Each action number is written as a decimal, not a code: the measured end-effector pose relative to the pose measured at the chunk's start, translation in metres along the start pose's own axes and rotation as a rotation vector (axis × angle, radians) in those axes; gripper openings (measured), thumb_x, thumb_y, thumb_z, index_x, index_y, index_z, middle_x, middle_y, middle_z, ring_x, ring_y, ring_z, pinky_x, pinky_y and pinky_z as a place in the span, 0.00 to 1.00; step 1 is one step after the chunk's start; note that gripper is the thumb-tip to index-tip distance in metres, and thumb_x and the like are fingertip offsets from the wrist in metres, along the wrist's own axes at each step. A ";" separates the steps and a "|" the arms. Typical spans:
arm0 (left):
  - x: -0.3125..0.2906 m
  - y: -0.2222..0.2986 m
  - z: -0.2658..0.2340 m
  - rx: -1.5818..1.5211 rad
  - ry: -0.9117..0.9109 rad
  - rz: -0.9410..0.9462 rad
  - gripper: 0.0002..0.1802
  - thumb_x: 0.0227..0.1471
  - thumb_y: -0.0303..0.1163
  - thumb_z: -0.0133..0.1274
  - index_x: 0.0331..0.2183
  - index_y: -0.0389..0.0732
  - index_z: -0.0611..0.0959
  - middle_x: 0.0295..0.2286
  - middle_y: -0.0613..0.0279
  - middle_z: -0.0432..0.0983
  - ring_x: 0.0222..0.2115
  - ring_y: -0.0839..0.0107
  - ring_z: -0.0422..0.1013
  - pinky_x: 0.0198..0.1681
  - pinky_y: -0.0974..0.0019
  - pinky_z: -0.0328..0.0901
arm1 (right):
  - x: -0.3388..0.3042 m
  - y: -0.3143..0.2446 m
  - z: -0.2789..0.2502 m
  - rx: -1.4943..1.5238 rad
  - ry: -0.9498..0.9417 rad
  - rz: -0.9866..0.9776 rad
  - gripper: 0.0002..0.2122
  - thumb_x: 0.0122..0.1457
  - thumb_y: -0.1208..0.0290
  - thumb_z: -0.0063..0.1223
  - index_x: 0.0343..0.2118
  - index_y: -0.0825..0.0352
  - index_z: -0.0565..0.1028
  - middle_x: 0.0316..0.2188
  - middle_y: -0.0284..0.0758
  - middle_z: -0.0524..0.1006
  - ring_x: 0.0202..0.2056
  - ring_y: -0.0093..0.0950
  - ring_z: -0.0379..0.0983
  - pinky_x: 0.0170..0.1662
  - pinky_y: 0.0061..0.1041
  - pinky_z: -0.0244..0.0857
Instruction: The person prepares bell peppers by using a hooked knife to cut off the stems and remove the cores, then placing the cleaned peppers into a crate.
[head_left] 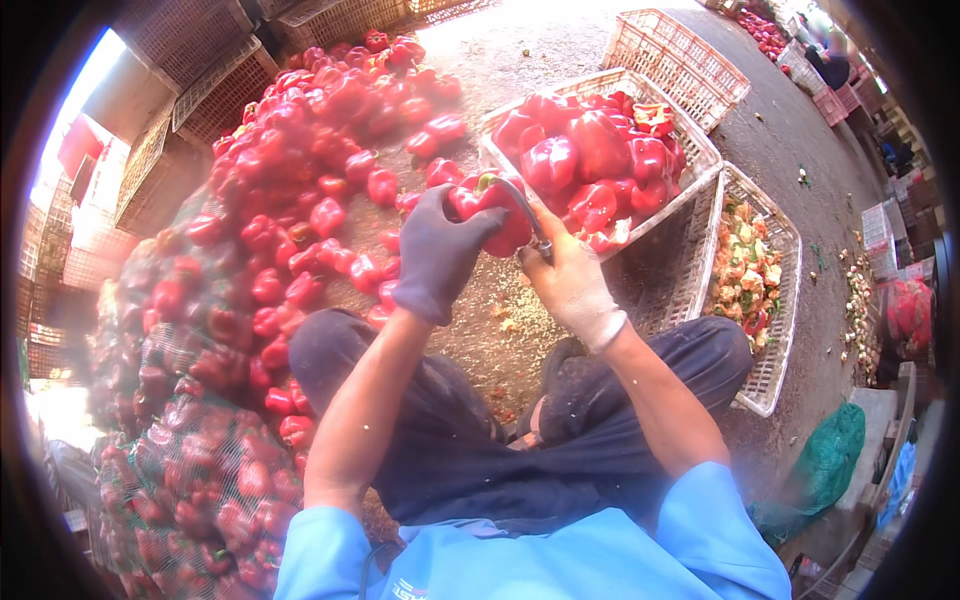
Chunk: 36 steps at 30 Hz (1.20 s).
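A red bell pepper (508, 234) with a green stem is gripped by my left hand (440, 252), which wears a dark glove, in front of the near crate. My right hand (572, 285), in a pale glove, is closed round a curved metal knife (526, 208). Its blade arcs over the pepper beside the stem; how deep it goes in, I cannot tell. Just beyond my hands stands a white plastic crate (706, 168) heaped with red peppers, some cut open. To its right, a second crate (775, 380) holds pale cores and stems.
Loose red peppers (330, 120) spread over the ground at left, beside a mesh sack (200, 465) full of peppers. An upturned-looking pinkish crate (675, 65) stands behind. Seeds (520, 325) litter the ground between my legs. Green netting (832, 455) lies right. Another person (830, 68) sits far right.
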<state>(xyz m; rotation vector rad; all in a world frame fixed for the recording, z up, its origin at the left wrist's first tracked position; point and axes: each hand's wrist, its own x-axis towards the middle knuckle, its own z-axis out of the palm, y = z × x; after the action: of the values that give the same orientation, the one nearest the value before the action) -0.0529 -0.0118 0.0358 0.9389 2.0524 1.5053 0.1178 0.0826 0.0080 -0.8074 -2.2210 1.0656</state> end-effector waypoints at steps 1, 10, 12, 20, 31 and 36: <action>-0.001 -0.005 0.003 0.083 0.046 0.037 0.34 0.49 0.44 0.73 0.50 0.30 0.83 0.37 0.55 0.86 0.37 0.71 0.81 0.42 0.65 0.76 | 0.001 0.004 0.004 -0.017 -0.003 0.010 0.25 0.60 0.75 0.55 0.63 0.68 0.73 0.45 0.54 0.82 0.43 0.51 0.82 0.49 0.48 0.72; -0.006 0.006 0.010 0.071 0.202 0.100 0.33 0.50 0.42 0.72 0.51 0.30 0.83 0.36 0.54 0.86 0.37 0.69 0.81 0.44 0.62 0.75 | 0.014 -0.001 0.027 -0.249 0.014 0.118 0.25 0.60 0.73 0.56 0.62 0.68 0.72 0.46 0.55 0.83 0.49 0.53 0.81 0.55 0.50 0.72; 0.008 -0.012 -0.001 -0.009 0.136 0.009 0.23 0.54 0.39 0.70 0.45 0.33 0.86 0.33 0.62 0.84 0.35 0.75 0.80 0.39 0.67 0.76 | 0.006 -0.004 0.022 -0.267 -0.085 0.188 0.25 0.62 0.72 0.55 0.63 0.66 0.72 0.45 0.55 0.83 0.48 0.52 0.81 0.53 0.49 0.73; 0.016 -0.007 -0.021 -0.449 0.079 -0.279 0.20 0.60 0.44 0.65 0.42 0.36 0.86 0.30 0.62 0.83 0.25 0.75 0.78 0.27 0.71 0.71 | -0.027 0.038 -0.002 -0.004 -0.042 0.184 0.20 0.68 0.59 0.65 0.56 0.65 0.80 0.34 0.32 0.85 0.33 0.20 0.79 0.39 0.25 0.74; -0.006 0.003 0.002 -0.354 -0.504 -0.226 0.25 0.62 0.41 0.64 0.53 0.33 0.83 0.41 0.60 0.83 0.38 0.73 0.81 0.40 0.67 0.78 | 0.016 0.021 -0.043 0.763 -0.288 0.260 0.33 0.63 0.64 0.72 0.67 0.69 0.69 0.57 0.38 0.79 0.57 0.29 0.77 0.59 0.31 0.75; -0.013 0.007 -0.003 -0.462 -0.517 -0.230 0.26 0.61 0.41 0.64 0.54 0.33 0.83 0.42 0.62 0.83 0.41 0.74 0.80 0.45 0.67 0.75 | 0.016 -0.010 -0.052 0.950 -0.298 0.408 0.26 0.65 0.68 0.68 0.64 0.68 0.73 0.50 0.34 0.83 0.50 0.21 0.80 0.55 0.24 0.76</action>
<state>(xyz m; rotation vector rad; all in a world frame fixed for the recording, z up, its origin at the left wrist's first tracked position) -0.0439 -0.0223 0.0424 0.7700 1.3224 1.3505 0.1400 0.1144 0.0472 -0.6765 -1.4434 2.2899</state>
